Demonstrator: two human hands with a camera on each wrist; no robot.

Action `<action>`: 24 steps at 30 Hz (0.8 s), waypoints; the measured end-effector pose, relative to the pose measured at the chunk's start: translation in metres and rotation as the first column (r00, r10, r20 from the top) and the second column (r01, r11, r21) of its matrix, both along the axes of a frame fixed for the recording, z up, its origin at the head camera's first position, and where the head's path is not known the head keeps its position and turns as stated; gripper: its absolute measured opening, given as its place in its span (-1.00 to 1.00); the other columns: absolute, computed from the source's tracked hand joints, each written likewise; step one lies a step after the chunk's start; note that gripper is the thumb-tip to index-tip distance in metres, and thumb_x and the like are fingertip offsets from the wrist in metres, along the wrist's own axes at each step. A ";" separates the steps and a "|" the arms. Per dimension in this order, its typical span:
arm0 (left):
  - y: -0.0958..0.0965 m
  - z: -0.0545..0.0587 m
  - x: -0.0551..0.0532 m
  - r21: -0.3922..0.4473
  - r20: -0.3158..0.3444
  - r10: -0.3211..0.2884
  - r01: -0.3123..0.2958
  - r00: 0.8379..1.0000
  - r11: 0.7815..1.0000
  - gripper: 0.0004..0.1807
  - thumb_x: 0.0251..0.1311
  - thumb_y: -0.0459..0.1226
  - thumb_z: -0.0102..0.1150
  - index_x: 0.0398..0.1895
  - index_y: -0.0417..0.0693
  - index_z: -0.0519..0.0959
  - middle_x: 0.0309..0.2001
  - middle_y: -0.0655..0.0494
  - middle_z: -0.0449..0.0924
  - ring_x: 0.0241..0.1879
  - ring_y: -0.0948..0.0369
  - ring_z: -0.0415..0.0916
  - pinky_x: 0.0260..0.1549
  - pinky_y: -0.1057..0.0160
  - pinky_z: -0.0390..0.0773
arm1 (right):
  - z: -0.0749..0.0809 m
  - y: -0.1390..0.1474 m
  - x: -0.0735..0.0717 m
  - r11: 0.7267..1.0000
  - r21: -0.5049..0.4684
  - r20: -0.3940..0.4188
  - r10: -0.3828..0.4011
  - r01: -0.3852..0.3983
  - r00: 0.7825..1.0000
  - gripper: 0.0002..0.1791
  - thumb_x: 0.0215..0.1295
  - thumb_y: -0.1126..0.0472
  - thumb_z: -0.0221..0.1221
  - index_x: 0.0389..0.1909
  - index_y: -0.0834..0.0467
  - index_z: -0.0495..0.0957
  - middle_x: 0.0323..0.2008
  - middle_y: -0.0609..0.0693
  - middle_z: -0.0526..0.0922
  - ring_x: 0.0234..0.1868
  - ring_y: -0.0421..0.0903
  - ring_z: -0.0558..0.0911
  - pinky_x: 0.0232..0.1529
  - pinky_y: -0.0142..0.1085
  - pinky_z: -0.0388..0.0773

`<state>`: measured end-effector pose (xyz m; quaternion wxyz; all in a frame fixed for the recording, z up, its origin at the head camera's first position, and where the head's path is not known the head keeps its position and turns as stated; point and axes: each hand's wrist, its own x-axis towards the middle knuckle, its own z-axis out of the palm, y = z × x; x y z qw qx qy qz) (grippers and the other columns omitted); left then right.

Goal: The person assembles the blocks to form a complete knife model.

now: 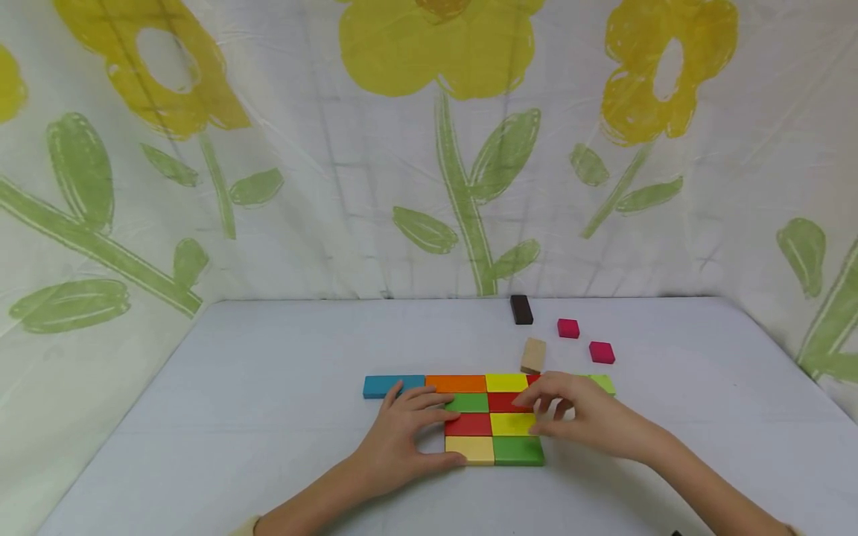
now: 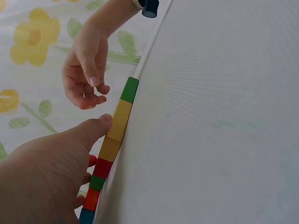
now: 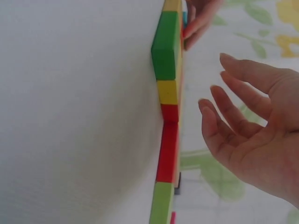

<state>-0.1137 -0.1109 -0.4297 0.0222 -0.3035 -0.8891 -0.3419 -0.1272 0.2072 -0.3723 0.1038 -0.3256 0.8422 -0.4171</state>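
Flat coloured blocks lie fitted together on the table, with a long row at the back and shorter rows in front. My left hand lies along their left side, fingers spread; its thumb touches the tan block at the front, and its fingertips reach the red block and green block. My right hand hovers above the right side, near the yellow block and dark green block. Its bent fingers hold nothing. It partly hides the back row's right end, where a light green block shows.
Behind the row lie a beige block, a black block and two crimson blocks, one nearer and one farther. A flower-printed curtain hangs behind the white table.
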 end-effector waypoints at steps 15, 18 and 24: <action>0.000 0.000 0.000 -0.001 -0.017 0.001 -0.001 1.000 1.000 -0.44 0.16 0.15 0.52 0.17 0.12 0.75 0.31 0.17 0.65 0.39 0.00 0.44 0.44 -0.51 0.05 | 0.017 -0.001 -0.033 0.996 0.057 -0.015 -0.072 0.073 0.997 -0.68 0.39 0.23 0.38 0.10 0.21 0.68 0.02 0.09 0.75 -0.05 -0.06 0.69 -0.07 -0.34 0.69; 0.000 0.000 0.000 -0.005 -0.012 0.002 -0.003 1.000 1.000 -0.44 0.16 0.15 0.52 0.17 0.12 0.75 0.32 0.17 0.64 0.40 0.00 0.44 0.44 -0.51 0.05 | 0.019 0.001 -0.040 0.994 0.069 -0.018 -0.085 0.086 0.996 -0.68 0.39 0.22 0.38 0.09 0.23 0.68 0.04 0.12 0.75 -0.06 -0.07 0.69 -0.07 -0.34 0.69; 0.000 -0.001 0.000 0.004 -0.017 -0.001 0.001 1.000 1.000 -0.44 0.16 0.15 0.52 0.17 0.12 0.75 0.31 0.17 0.64 0.39 0.00 0.44 0.44 -0.51 0.05 | 0.022 0.006 -0.057 0.987 0.109 -0.018 -0.119 0.121 0.993 -0.68 0.41 0.28 0.34 0.13 0.28 0.67 0.08 0.19 0.72 -0.02 -0.04 0.66 -0.07 -0.38 0.67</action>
